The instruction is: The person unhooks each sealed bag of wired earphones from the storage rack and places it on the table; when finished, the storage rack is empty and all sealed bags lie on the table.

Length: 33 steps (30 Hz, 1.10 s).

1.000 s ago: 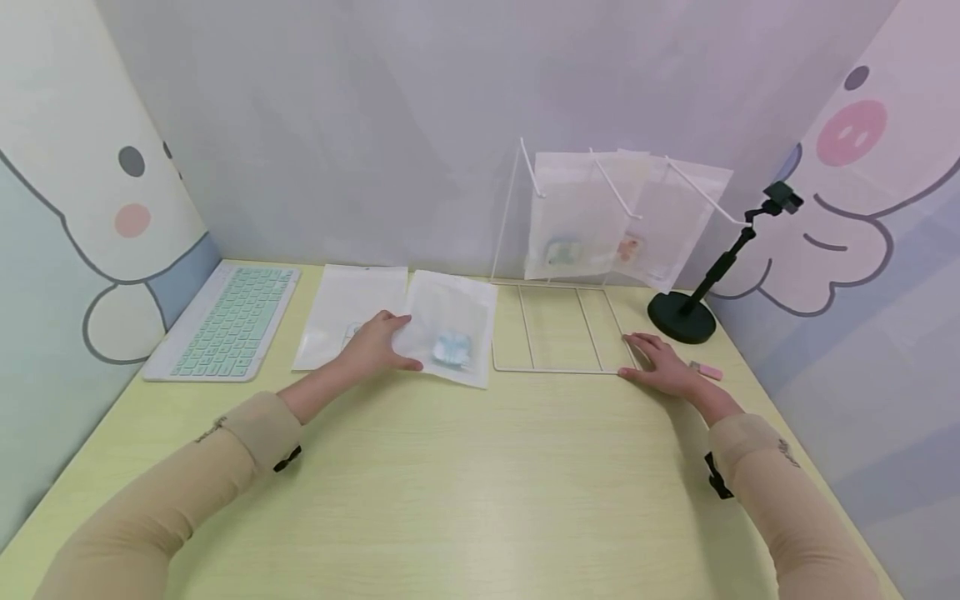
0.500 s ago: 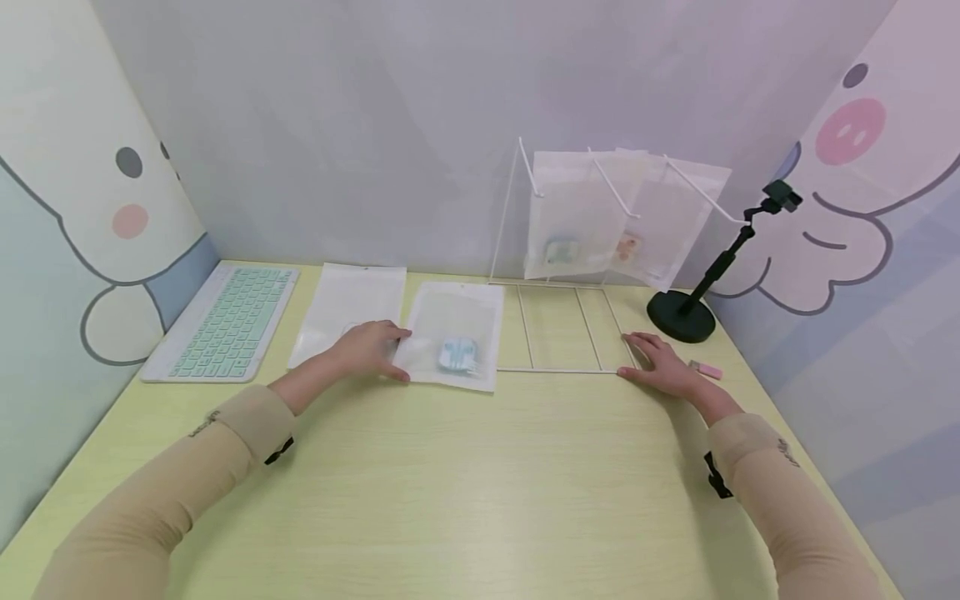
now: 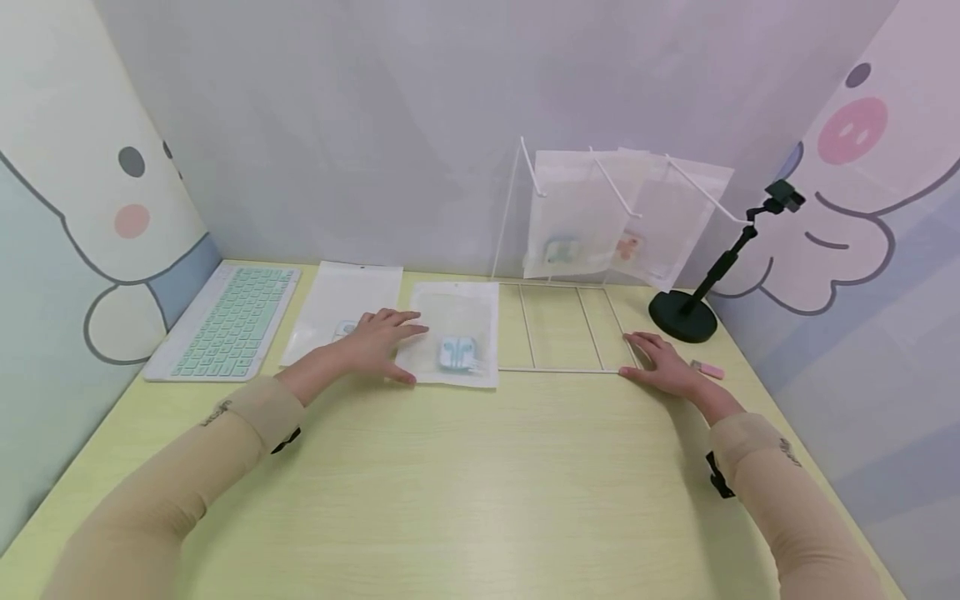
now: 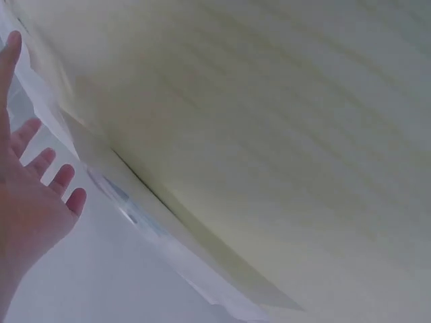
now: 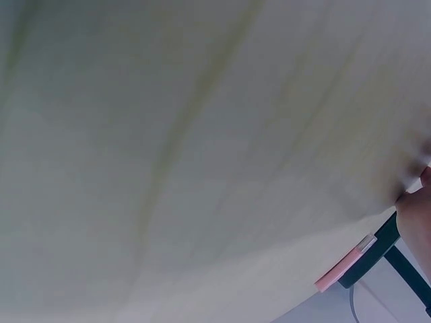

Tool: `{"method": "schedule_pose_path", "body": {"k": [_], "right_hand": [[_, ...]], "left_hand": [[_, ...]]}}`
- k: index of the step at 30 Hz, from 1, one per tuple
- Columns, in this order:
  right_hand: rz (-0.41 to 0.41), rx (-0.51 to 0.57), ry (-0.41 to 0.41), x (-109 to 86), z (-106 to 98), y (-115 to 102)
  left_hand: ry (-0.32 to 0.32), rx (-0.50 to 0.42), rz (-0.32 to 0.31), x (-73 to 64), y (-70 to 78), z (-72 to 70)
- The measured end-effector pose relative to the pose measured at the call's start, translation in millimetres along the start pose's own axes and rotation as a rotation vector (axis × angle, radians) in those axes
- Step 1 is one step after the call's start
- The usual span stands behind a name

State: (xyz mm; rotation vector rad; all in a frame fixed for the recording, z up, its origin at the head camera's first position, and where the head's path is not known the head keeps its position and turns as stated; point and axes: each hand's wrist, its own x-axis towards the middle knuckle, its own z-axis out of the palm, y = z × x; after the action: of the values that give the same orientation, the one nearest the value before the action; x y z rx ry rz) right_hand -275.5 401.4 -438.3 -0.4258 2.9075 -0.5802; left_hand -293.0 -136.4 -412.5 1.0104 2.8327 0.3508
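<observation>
My left hand [image 3: 377, 343], fingers spread, is over the left edge of a clear-fronted white pouch [image 3: 431, 312] that lies flat on the table. Inside that pouch are coiled earphones in a clear case [image 3: 458, 354]. A second white pouch [image 3: 352, 292], partly hidden by the hand, lies to its left. In the left wrist view the left hand [image 4: 37, 208] shows its fingers apart, gripping nothing. My right hand [image 3: 657, 364] rests at the right front corner of a white wire rack [image 3: 558, 372], thumb and fingertips touching its base.
Two filled pouches [image 3: 573, 200] hang from the rack's upper prongs. Right of the rack stands a black-based stand [image 3: 682, 317], with a pink USB stick [image 3: 707, 369] in front of it. A white keyboard with mint keys [image 3: 232, 321] lies at the far left.
The pouch with the earphones has straightened and settled flat on the table. My left hand has let go of its edge and spread its fingers. The right hand has stayed put.
</observation>
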Motion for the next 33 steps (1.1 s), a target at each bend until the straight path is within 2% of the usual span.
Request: {"method": "schedule_pose_path", "body": {"k": [4,9,20,25,33], "right_hand": [[-0.004,0.001,0.002,0.4,0.7,0.7],[-0.007,-0.001,0.004,1.8,1.0,2.6],[-0.001,-0.005,-0.002,3.5,1.9,3.9],[0.004,-0.003,-0.004,2.8,0.7,2.6],[-0.003,-0.011,-0.004,3.6,-0.2,7.3]], "left_hand": [[-0.050,0.007,-0.006,4.2,-3.4,1.9],[-0.060,0.039,-0.023,7.0,-10.8,2.8],[-0.066,0.074,-0.069,9.1,-20.4,-7.0],[-0.035,0.026,-0.081,14.2,-18.2,-14.2],[0.095,-0.075,-0.068,38.4,-2.4,-36.0]]}}
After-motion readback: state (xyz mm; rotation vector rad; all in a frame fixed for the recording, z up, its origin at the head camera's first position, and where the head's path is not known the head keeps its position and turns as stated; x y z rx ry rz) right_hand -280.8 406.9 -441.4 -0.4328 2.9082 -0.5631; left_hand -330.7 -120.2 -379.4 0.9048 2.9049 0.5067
